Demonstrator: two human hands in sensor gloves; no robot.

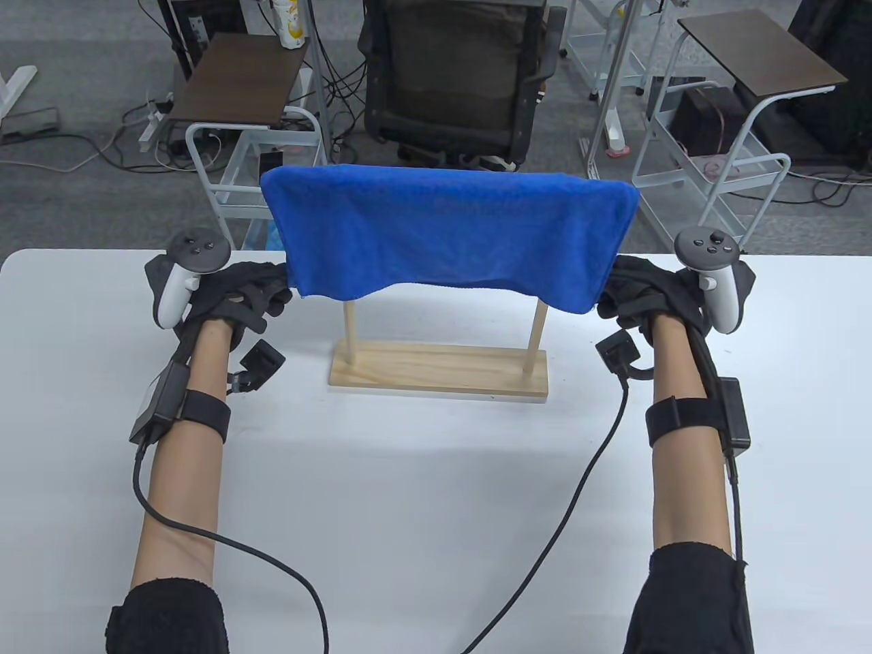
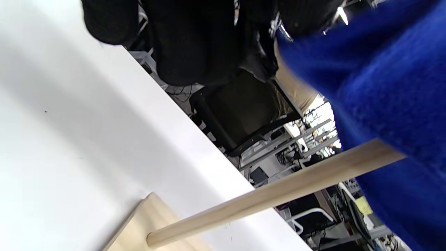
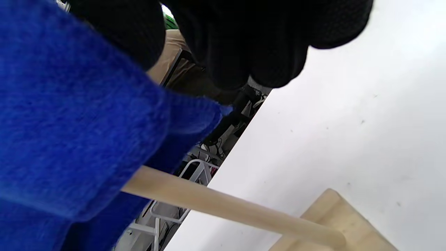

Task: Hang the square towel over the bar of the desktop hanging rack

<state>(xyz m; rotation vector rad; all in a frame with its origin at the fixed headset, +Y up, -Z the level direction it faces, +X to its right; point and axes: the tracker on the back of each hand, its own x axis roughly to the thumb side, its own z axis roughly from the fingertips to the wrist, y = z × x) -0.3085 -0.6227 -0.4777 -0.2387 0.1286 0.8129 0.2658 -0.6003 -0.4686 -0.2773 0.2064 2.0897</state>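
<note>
— While the towel (image 1: 446,231) hangs over the rack (image 1: 439,371) on the worktop (image 1: 422,511), what grips it?
— Left hand (image 1: 238,293) pinches its lower left corner; right hand (image 1: 633,293) grips the lower right.

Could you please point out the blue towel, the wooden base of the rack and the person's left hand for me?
blue towel (image 1: 446,228): table view, middle of its front face.
wooden base (image 1: 439,371): table view, bare top between the two posts.
left hand (image 1: 242,296): table view, gloved back of the hand.
</note>
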